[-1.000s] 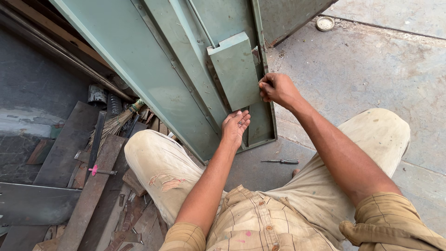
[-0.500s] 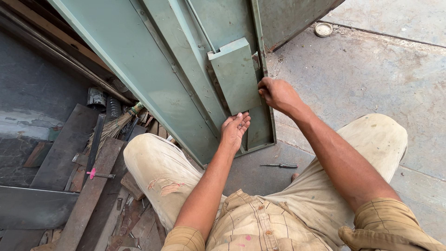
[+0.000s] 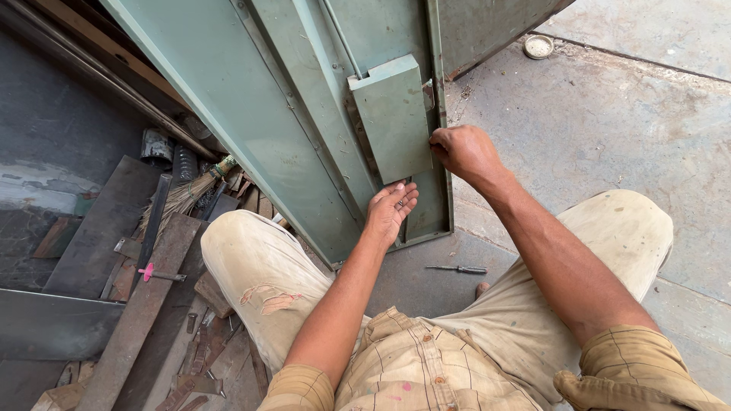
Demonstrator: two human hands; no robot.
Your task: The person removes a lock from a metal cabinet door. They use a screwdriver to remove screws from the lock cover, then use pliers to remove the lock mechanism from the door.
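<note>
A green painted metal door [image 3: 289, 129] lies tilted in front of me, with a green box-shaped cover [image 3: 392, 114] fixed near its right edge. My left hand [image 3: 390, 209] rests flat, fingers together, just under the cover's lower end. At the cover's right side my right hand [image 3: 463, 151] is closed on the door's edge; whether it holds something small is hidden. I squat with both knees in beige trousers on either side of my arms.
A screwdriver [image 3: 457, 269] lies on the concrete floor between my knees. Scrap metal bars [image 3: 145, 297], a small broom [image 3: 186, 194] and a pink-handled tool [image 3: 156, 274] are piled at the left. A round lid [image 3: 538, 46] sits on the floor at the far right.
Both hands have moved up the door a little along the cover; the left hand now lies flat just below it. The view has shifted slightly.
</note>
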